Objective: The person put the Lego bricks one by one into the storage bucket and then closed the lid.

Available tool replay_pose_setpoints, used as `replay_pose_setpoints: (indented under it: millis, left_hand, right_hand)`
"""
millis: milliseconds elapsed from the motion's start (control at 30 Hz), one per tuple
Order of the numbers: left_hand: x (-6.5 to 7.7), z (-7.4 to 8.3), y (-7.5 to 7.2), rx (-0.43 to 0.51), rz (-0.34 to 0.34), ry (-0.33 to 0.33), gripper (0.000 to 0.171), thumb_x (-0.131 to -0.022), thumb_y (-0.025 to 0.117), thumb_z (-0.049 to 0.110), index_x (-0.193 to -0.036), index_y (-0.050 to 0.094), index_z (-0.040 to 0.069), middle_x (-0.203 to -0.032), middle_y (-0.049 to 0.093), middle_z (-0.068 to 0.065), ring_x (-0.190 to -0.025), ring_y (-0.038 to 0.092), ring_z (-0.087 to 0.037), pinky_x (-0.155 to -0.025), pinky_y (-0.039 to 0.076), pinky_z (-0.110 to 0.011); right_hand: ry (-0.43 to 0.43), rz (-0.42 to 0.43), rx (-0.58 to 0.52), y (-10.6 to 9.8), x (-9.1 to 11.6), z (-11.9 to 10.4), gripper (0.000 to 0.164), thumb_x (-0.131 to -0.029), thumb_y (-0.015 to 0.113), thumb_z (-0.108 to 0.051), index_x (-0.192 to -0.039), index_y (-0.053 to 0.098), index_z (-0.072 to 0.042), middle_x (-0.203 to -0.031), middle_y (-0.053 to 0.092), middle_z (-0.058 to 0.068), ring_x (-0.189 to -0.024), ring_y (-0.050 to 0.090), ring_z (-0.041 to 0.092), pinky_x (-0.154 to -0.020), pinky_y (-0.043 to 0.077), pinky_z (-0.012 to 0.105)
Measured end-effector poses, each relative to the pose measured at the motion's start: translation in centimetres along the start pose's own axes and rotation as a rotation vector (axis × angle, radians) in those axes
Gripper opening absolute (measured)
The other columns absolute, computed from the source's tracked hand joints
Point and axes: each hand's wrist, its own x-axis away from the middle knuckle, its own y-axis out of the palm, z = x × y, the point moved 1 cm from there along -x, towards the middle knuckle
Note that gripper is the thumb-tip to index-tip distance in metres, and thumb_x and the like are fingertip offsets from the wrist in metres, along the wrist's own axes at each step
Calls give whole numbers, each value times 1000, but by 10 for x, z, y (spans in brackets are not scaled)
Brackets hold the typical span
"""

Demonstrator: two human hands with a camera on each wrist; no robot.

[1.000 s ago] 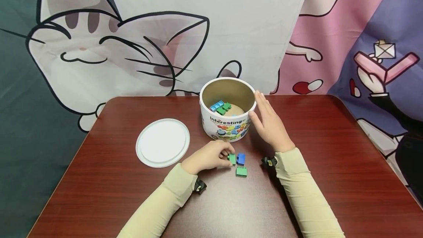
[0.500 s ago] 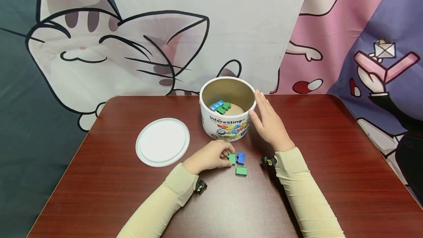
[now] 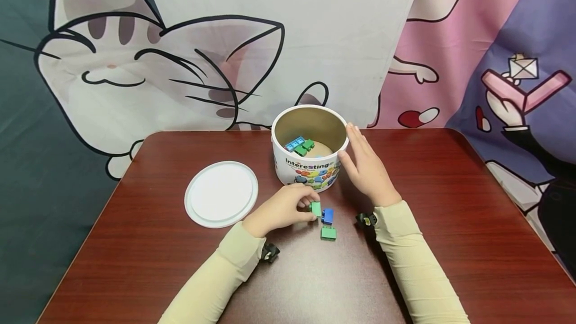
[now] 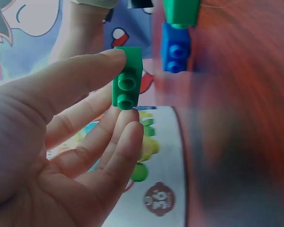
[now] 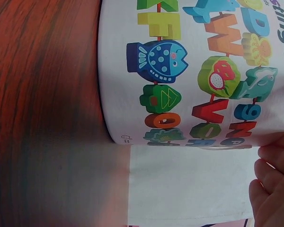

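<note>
My left hand [image 3: 284, 209] pinches a small green toy brick [image 3: 316, 208] between thumb and fingers, just in front of the bucket. In the left wrist view the two studs of this green brick [image 4: 127, 90] show below the thumb tip. Beside it a blue brick [image 3: 328, 216] lies on the table, and a second green brick [image 3: 328, 233] lies nearer the person. My right hand [image 3: 366, 171] rests with straight fingers against the right side of the white printed bucket [image 3: 284, 168]. Fingertips [image 5: 270, 161] touch its wall in the right wrist view.
Inside the bucket lie a light blue brick [image 3: 295, 144] and green bricks [image 3: 308, 145]. A round white lid [image 3: 221, 194] is flat on the brown table [image 3: 148, 244], left of the bucket. A cartoon-printed cloth [image 3: 342, 39] hangs behind the table's far edge.
My left hand has moved slightly toward the bucket with the green brick, away from the blue one. The right hand has kept its place on the bucket.
</note>
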Motion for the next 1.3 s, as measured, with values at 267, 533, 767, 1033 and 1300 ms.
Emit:
replay_pose_setpoints:
  millis: [267, 533, 767, 1033, 1300]
  left_hand:
    - [6, 10, -14, 3, 87, 55, 32, -85, 83, 13, -113, 69, 9, -105, 64, -2, -95, 64, -15, -88, 53, -25]
    - [8, 17, -31, 17, 184, 105, 33, -83, 84, 13, -113, 69, 9, -103, 64, -1, -93, 62, -15, -87, 54, -27]
    - [6, 24, -48, 49, 235, 113, 36, -83, 85, 14, -115, 69, 7, -106, 65, -3, -95, 65, -20, -87, 56, -32]
    - [-1, 33, -71, 9, 352, 163, 37, -82, 85, 11, -115, 71, 4, -103, 66, -5, -93, 67, -17, -87, 55, -24]
    - [-19, 25, -77, 29, 447, 117, 34, -87, 80, 8, -119, 68, 1, -111, 66, -12, -96, 68, -21, -85, 57, -23]
  right_hand:
    - [-10, 5, -4, 0, 0, -1, 70, -106, 48, -43, -159, 27, -2, -165, 27, 14, -152, 22, 33, -123, 21, 49]
    - [-3, 11, -3, -1, 1, -1, 69, -106, 50, -40, -159, 27, -2, -165, 27, 14, -153, 22, 32, -124, 19, 46]
    - [6, 14, -6, -1, 3, -1, 70, -105, 51, -40, -159, 27, -3, -164, 28, 14, -153, 22, 31, -124, 19, 45]
    - [5, 1, -3, 1, 2, 0, 69, -106, 50, -40, -159, 26, -4, -165, 27, 13, -153, 20, 30, -124, 19, 45]
    - [17, -5, -3, 1, 1, 0, 70, -105, 50, -42, -160, 26, -4, -165, 26, 13, -153, 22, 33, -123, 20, 48]
